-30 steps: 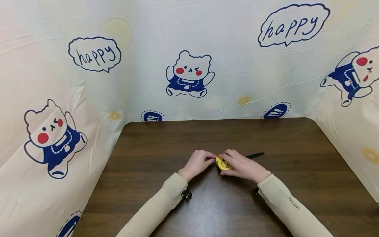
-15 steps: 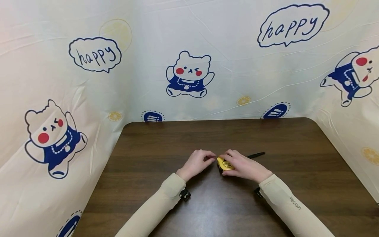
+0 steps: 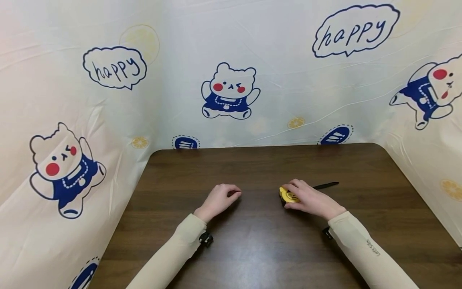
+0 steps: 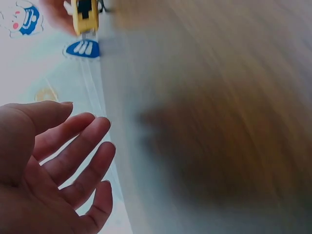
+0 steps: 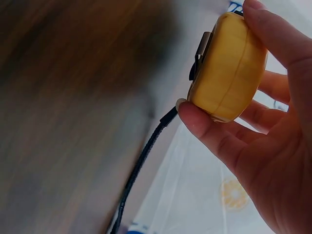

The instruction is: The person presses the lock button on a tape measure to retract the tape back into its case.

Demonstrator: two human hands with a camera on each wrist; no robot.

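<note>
My right hand (image 3: 312, 199) grips a yellow tape measure (image 3: 287, 196) low over the table, right of the middle. Thumb and fingers hold the rounded case from either side in the right wrist view, where a metal clip (image 5: 201, 48) shows on one face. From the case trails a black wrist strap (image 3: 326, 186), out past the far side of the hand. My left hand (image 3: 217, 201) hovers over the table to the left, apart from the tape measure. Its fingers (image 4: 78, 151) are loosely bent with nothing between them in the left wrist view.
Both hands are over a dark brown wooden table (image 3: 249, 253) with rounded far corners. A pale cloth (image 3: 180, 92) printed with bears and "happy" bubbles hangs behind it and along both sides. Each wrist wears a small black camera.
The hands were close together at the front of the tape measure. My left hand has drawn away to the left; my right hand has carried the tape measure slightly right.
</note>
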